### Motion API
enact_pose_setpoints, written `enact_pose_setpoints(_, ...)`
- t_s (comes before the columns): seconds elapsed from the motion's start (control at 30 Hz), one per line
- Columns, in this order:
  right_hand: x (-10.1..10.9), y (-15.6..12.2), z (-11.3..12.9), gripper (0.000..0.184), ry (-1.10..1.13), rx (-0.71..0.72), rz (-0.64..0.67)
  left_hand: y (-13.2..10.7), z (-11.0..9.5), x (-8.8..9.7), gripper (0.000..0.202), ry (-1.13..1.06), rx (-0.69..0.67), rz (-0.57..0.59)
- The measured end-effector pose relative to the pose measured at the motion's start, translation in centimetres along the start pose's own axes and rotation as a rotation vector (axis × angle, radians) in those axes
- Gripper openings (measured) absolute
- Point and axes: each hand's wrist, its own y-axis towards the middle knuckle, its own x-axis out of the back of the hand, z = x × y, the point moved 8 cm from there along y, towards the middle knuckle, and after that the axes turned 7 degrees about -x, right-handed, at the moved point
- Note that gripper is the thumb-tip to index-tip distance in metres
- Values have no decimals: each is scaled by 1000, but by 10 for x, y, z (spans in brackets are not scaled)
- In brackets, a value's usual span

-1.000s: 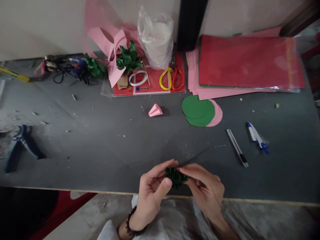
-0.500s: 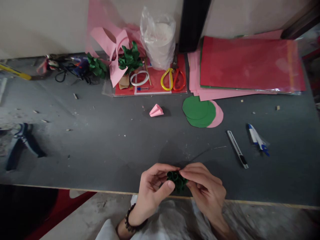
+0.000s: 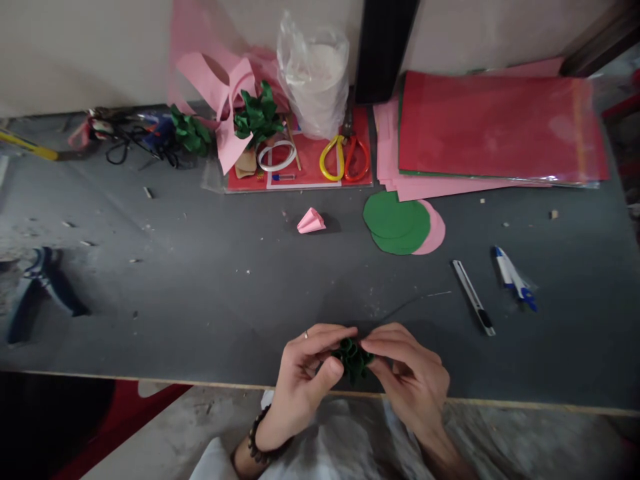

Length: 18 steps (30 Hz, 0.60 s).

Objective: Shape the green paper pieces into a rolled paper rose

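Between my two hands, close to the table's front edge, is a ruffled green paper flower (image 3: 354, 361). My left hand (image 3: 307, 377) curls around its left side, with the thumb in front and the fingers behind. From the right, my right hand (image 3: 413, 370) pinches the outer folds with its fingertips. Parts of the flower are covered by the fingers. On the table ahead lies a small folded pink paper cone (image 3: 311, 221). To its right are overlapping green paper circles (image 3: 397, 223), with pink paper circles (image 3: 436, 230) showing from under them.
A utility knife (image 3: 473, 297) and a blue-and-white compass (image 3: 516, 279) lie right. Dark-handled pliers (image 3: 44, 287) lie left. Behind are scissors (image 3: 345, 159), a plastic-wrapped white cup (image 3: 323, 87), green paper flowers (image 3: 259, 115) and red paper sheets (image 3: 500, 127).
My left thumb has shifted slightly left, showing more of the green flower's folds. Both hands stay around it. The whole view has drifted slightly.
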Motion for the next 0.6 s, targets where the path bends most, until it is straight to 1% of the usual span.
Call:
enact_pose_setpoints(0.07, -1, 0, -1, 31, -4, -15, -6, -2, 6, 2, 52, -44, 33, -1)
enact_pose_setpoints(0.17, -2, -1, -2, 29, 0, -42, -5, -8, 18, 2, 63, -206, 150, -17)
enact_pose_setpoints(0.2, -2, -1, -3, 29, 9, -54, -5, -10, 20, 2, 66, -247, 179, -22)
enact_pose_setpoints(0.27, -2, -2, -6, 30, 30, -76, -3, -13, 20, 3, 67, -270, 194, -26)
enact_pose_setpoints(0.33, -1, -4, -8, 29, 46, -89, -7, -14, 15, 3, 62, -215, 170, -10)
enact_pose_setpoints(0.43, -1, -4, -10, 26, 50, -99, -16, -14, 8, 5, 52, -32, 120, 39)
enact_pose_setpoints(0.5, -1, -4, -10, 25, 47, -102, -20, -13, 3, 5, 51, 80, 80, 84)
enact_pose_setpoints(0.6, -1, -3, -8, 23, 44, -94, -31, -12, 1, 3, 51, 128, 35, 127)
